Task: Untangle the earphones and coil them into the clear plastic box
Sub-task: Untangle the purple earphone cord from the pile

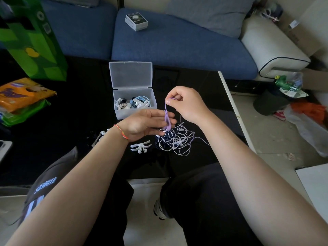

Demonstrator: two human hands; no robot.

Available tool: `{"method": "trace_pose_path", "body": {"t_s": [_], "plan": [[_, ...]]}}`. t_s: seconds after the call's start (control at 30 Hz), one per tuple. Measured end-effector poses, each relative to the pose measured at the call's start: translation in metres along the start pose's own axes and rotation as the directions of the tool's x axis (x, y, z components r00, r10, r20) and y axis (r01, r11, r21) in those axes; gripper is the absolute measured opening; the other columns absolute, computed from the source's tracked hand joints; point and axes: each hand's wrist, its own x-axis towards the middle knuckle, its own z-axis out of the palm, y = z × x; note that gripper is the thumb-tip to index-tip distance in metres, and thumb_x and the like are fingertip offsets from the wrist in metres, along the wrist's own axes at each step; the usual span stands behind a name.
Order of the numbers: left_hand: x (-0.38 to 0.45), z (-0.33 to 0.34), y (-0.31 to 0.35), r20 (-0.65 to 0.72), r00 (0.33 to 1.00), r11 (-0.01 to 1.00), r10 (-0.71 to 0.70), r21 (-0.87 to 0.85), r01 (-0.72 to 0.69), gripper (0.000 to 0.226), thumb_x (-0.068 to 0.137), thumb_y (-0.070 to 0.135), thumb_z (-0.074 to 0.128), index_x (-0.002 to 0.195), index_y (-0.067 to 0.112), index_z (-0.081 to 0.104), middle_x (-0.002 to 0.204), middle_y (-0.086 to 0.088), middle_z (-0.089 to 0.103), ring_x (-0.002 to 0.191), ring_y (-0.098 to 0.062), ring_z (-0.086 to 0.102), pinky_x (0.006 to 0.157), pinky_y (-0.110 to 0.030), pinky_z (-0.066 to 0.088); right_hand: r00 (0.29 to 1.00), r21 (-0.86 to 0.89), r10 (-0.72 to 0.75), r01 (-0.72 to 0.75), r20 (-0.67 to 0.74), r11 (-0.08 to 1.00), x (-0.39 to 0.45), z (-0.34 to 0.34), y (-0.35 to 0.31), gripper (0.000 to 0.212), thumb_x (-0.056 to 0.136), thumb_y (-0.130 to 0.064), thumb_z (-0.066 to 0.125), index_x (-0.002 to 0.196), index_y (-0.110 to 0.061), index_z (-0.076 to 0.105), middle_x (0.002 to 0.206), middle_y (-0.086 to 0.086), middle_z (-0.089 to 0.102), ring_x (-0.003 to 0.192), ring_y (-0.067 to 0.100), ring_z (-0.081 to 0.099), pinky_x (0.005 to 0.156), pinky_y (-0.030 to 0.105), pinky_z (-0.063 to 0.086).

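Both forearms are bare, with no sleeves in view. The left wrist wears a thin braided orange-red string bracelet (121, 131). Dark black trousers (204, 196) cover the legs.

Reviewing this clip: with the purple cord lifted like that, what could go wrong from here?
1. The right hand pinches the purple cord while its lower end sits in the tangled pile; pulling up may tighten knots.
2. The clear plastic box already holds coiled earphones, so another coil may fit poorly.
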Motion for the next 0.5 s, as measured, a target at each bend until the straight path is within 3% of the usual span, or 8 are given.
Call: {"method": "trace_pose_path", "body": {"t_s": [0.13,0.27,0.4,0.5], "plan": [[-0.004,0.002,0.007,-0.014,0.998,0.989,0.068,-0.132,-0.069,0.035,0.082,0.005,0.061,0.113,0.015,0.071,0.11,-0.004,0.074,0.098,-0.013,0.071,0.061,-0.016,0.056,0.997,0.064,0.043,-0.047,0.064,0.997,0.001,-0.003,0.003,0.017,0.098,-0.015,0.059,0.1,-0.015,0.076,0.082,-0.011,0.069,0.073,0.003,0.061,0.068,0.019,0.047],[-0.003,0.003,0.008,-0.124,0.984,0.95,0.128,-0.269,-0.158,0.032,0.081,0.007,0.06,0.11,0.017,0.071,0.107,0.002,0.075,0.098,-0.01,0.071,0.057,-0.014,0.053,0.931,0.088,0.147,-0.186,0.335,0.979,-0.008,-0.001,-0.002,0.02,0.1,-0.016,0.056,0.09,-0.02,0.072,0.071,0.0,0.065,0.057,0.014,0.056,0.056,0.025,0.048],[0.003,0.001,0.005,-0.245,0.958,0.919,0.149,-0.324,-0.226,0.027,0.091,0.0,0.054,0.112,0.013,0.065,0.103,0.002,0.075,0.096,-0.012,0.072,0.066,-0.015,0.056,0.86,-0.017,0.163,-0.178,0.483,0.984,-0.013,0.004,-0.01,0.03,0.103,-0.031,0.053,0.078,-0.018,0.064,0.052,-0.007,0.062,0.042,0.008,0.051,0.05,0.02,0.045],[0.008,-0.003,0.001,-0.337,0.929,0.909,0.15,-0.322,-0.264,0.026,0.096,-0.005,0.05,0.111,0.01,0.064,0.102,0.0,0.075,0.097,-0.015,0.072,0.075,-0.018,0.058,0.837,-0.088,0.147,-0.119,0.528,0.989,-0.013,0.009,-0.011,0.025,0.103,-0.029,0.052,0.096,-0.015,0.071,0.071,0.0,0.068,0.041,0.007,0.051,0.049,0.021,0.046]]}}
